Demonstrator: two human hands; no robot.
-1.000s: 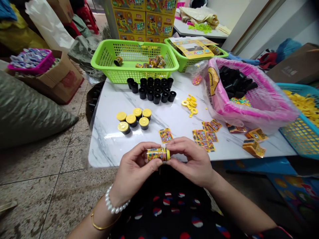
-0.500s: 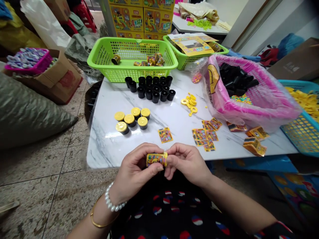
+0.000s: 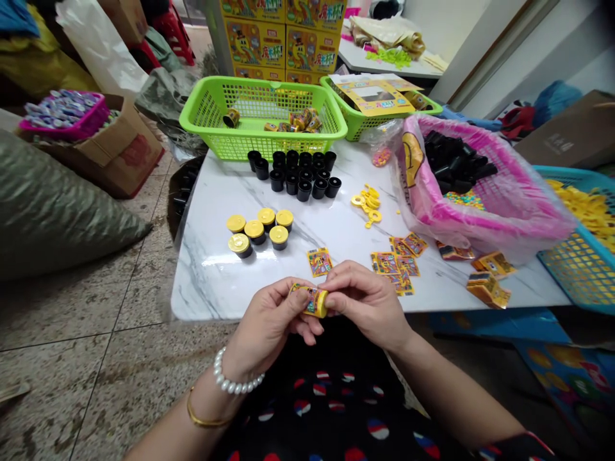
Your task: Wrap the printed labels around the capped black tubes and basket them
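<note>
My left hand (image 3: pixel 271 323) and my right hand (image 3: pixel 365 306) meet over the front edge of the marble table, both gripping a small labelled canister (image 3: pixel 310 301). It is wrapped in a colourful yellow label and tilts down to the right, with its yellow lid (image 3: pixel 321 303) at that end. My fingers hide part of the label. A flat printed label (image 3: pixel 319 262) lies just beyond my hands, and more printed labels (image 3: pixel 396 262) lie to the right. Several yellow-lidded black canisters (image 3: pixel 257 230) stand upright further left.
On the marble table (image 3: pixel 206 282) stand several open black canisters (image 3: pixel 293 173) and loose yellow rings (image 3: pixel 368 205). Behind are green baskets (image 3: pixel 225 102), one holding labelled canisters. A pink-lined bin (image 3: pixel 480 214) and a blue basket of yellow lids (image 3: pixel 581 262) sit right.
The labelled canister has rotated in my fingers, from nearly level to tilting down at its lidded end. My right hand has shifted its hold, and the camera view has moved slightly.
</note>
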